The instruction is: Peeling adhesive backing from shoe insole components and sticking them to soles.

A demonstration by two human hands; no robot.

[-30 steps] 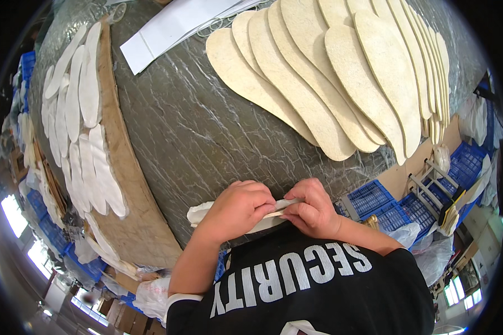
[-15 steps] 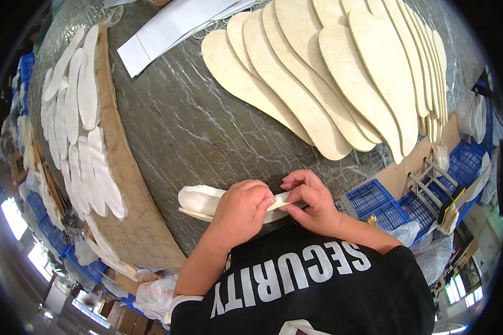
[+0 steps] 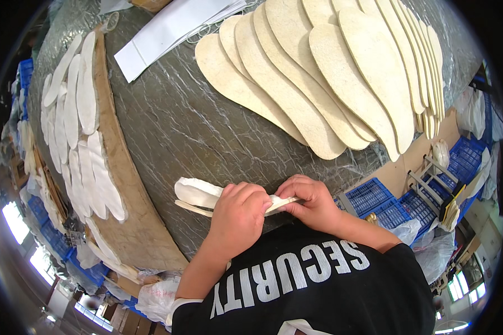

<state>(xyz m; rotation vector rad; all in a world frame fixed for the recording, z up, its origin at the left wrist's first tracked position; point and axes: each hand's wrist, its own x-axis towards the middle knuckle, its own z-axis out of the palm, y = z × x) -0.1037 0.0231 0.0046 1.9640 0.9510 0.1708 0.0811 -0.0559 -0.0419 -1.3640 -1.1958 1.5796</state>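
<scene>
Close to my body, at the table's near edge, I hold an insole with a puffy white fabric piece lying over it. My left hand is closed around the middle, thumb and fingers pinching the fabric against the edge. At the other end my right hand pinches the tip between thumb and bent fingers. The left end sticks out free, with a gap between the white piece and the cream sole beneath. My fingers hide the middle part.
Cream insoles lie fanned out in overlapping layers at the back right. White padded pieces rest on a brown board at left. White paper sheets lie at the back. Blue crates stand beyond the right edge.
My right fingers, more spread before, have closed on the insole's tip. The insole's free left end has shifted slightly left and up, and the layers there stand further apart.
</scene>
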